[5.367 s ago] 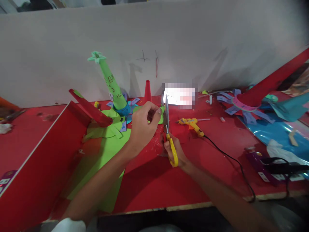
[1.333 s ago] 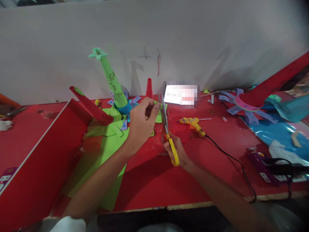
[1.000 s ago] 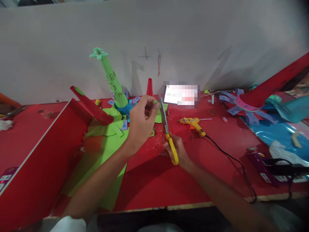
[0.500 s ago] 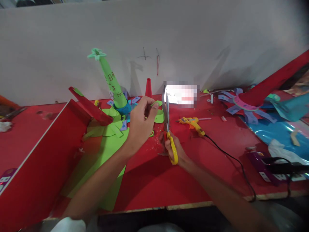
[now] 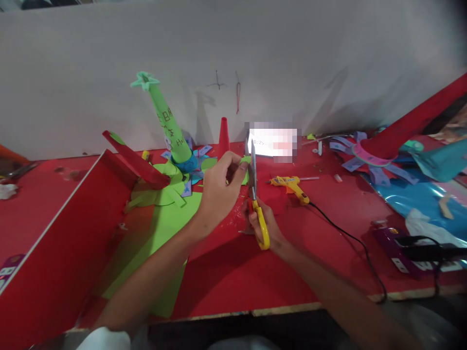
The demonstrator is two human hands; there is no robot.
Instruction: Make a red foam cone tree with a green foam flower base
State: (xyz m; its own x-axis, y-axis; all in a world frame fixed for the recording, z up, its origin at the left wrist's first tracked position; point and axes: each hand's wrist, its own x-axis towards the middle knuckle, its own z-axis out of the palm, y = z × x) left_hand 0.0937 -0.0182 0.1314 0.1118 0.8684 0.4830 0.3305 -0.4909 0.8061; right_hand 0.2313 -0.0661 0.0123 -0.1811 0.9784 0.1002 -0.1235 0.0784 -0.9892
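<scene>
My left hand (image 5: 224, 184) pinches a small light-green piece of sheet (image 5: 245, 160), perhaps craft foam, between thumb and fingers. In my right hand (image 5: 264, 221) is a pair of scissors (image 5: 261, 226) with yellow and red handles, its blades pointing up and away from me. The blades stand slightly apart, and the green piece reaches up to them. My fingers partly hide the piece. Behind my left hand rises a small red cone (image 5: 224, 136). A yellow glue gun (image 5: 292, 185) lies just right of the scissors.
A lit phone screen (image 5: 273, 141) leans at the wall. Left stand a green cone with a star top (image 5: 168, 116), a tilted red cone (image 5: 136, 163) and a red board (image 5: 80, 233). Green sheet (image 5: 168, 282) lies beneath my left arm. At right are a purple box (image 5: 397, 253) and a black cord (image 5: 350, 234).
My left hand has moved slightly right and down, bringing the green piece to the scissor blades. My right hand has stayed nearly in place.
</scene>
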